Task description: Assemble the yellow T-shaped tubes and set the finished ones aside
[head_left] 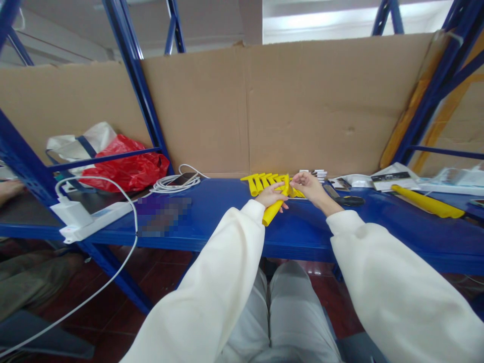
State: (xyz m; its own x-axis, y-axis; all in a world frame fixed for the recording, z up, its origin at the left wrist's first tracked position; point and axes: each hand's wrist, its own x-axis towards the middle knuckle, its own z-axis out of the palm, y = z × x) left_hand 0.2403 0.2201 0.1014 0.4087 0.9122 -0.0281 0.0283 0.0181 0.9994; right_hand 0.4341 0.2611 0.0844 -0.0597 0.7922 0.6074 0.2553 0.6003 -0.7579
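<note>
My left hand (pixel 270 195) is wrapped around a yellow plastic handle (pixel 273 212) whose lower end sticks out toward me over the blue shelf (pixel 212 212). My right hand (pixel 308 185) pinches the top end of that same piece, fingers closed. Just behind both hands lies a row of several more yellow T-shaped pieces (pixel 260 181), side by side against the cardboard wall. Both arms are in white sleeves.
A black-handled tool (pixel 346 199) and small white parts (pixel 317 174) lie right of my hands; a long yellow piece (pixel 427 202) further right. A phone with coiled white cable (pixel 177 181), a white power strip (pixel 83 219), red and white bags (pixel 124 166) lie left. Cardboard (pixel 287 106) backs the shelf; another person's hand (pixel 9 189) shows at far left.
</note>
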